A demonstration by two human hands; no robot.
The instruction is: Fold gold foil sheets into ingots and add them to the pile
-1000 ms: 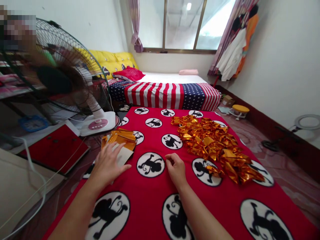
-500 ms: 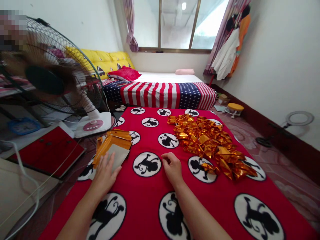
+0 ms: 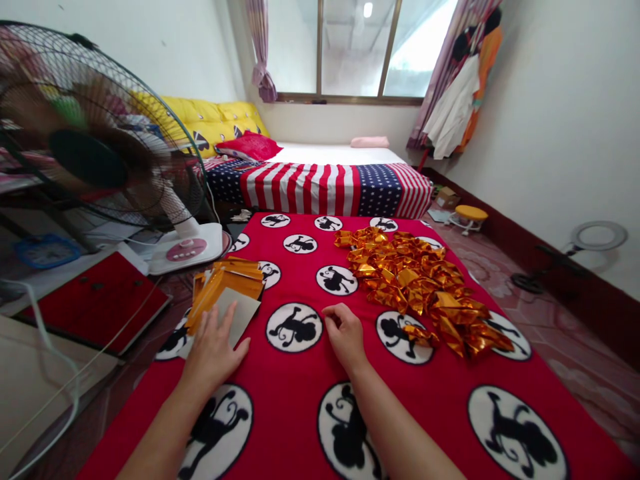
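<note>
My left hand [image 3: 215, 343] lies over the near edge of a stack of gold foil paper sheets [image 3: 220, 283], fingers spread and touching the top. A pale grey sheet [image 3: 240, 310] shows face up on the stack beside my fingers. My right hand [image 3: 345, 333] rests on the red cloth [image 3: 295, 427] with its fingers curled; whether anything is in them is hidden. To its right lies a small folded gold foil piece [image 3: 420, 335]. Beyond that spreads a heap of folded gold foil pieces [image 3: 410, 273].
A standing fan [image 3: 185, 243] turns at the left, close to the cloth's edge. A bed with a striped cover [image 3: 300, 187] stands at the far side. On the right floor are a yellow-topped stool [image 3: 470, 213] and a ring light [image 3: 600, 237].
The fingers of my left hand have spread, and its thumb has moved slightly right, away from the sheets. My right hand and the foil heap stay in place.
</note>
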